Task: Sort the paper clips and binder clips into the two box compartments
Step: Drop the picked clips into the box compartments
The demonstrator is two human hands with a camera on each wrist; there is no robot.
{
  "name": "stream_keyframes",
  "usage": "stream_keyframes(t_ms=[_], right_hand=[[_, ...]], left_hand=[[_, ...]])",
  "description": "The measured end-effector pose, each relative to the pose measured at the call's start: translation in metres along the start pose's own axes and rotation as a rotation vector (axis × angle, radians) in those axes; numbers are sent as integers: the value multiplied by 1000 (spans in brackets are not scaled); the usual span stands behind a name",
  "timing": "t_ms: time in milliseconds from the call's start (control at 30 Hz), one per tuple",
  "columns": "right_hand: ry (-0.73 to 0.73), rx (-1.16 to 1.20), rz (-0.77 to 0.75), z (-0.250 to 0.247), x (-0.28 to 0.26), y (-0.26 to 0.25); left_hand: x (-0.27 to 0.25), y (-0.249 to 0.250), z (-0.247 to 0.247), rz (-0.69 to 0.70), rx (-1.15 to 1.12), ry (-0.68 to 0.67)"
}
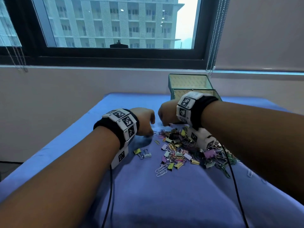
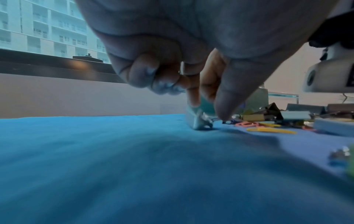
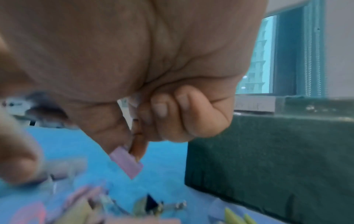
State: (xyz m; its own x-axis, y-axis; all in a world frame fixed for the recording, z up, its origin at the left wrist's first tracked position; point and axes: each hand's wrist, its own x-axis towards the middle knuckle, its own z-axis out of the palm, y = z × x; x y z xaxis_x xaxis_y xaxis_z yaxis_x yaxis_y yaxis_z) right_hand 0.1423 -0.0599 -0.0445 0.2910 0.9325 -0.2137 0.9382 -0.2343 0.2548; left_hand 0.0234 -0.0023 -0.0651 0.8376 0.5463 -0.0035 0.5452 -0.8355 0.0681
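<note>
**Both hands pinch binder clips at the edge of the pile**

A person's left hand (image 1: 144,120) reaches down to the blue cloth (image 1: 164,195) at the left edge of a heap of mixed clips (image 1: 185,148). The left wrist view shows its thumb and forefinger closed on a pale blue binder clip (image 2: 198,121) that touches the cloth, the other fingers curled into the palm. The right hand (image 1: 167,112) hangs just beside it, over the heap's far edge; the right wrist view shows thumb and forefinger pinching a lilac binder clip (image 3: 127,162) held clear of the cloth, the remaining fingers folded. The heap mingles coloured paper clips and binder clips, with a small pair of binder clips (image 1: 143,153) lying apart to its left and a few white paper clips (image 1: 161,170) at the near edge. The green box (image 1: 189,86) with two open compartments stands beyond the right wrist, near the wall under the window (image 1: 115,22). Whether anything lies inside it cannot be told.
</note>
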Motion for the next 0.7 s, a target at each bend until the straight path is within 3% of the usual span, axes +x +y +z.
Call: stream_keyframes(t_ms=[267, 433, 533, 700], right_hand=[[179, 857, 31, -12, -43, 60], [108, 1359, 36, 7, -60, 84], [63, 1529, -36, 14, -71, 95], [145, 1665, -133, 13, -86, 120]], left_hand=[[-3, 7, 1, 179, -60, -92], [-1, 6, 4, 230, -47, -110], [-2, 7, 4, 232, -34, -44], [-1, 6, 3, 242, -29, 45]])
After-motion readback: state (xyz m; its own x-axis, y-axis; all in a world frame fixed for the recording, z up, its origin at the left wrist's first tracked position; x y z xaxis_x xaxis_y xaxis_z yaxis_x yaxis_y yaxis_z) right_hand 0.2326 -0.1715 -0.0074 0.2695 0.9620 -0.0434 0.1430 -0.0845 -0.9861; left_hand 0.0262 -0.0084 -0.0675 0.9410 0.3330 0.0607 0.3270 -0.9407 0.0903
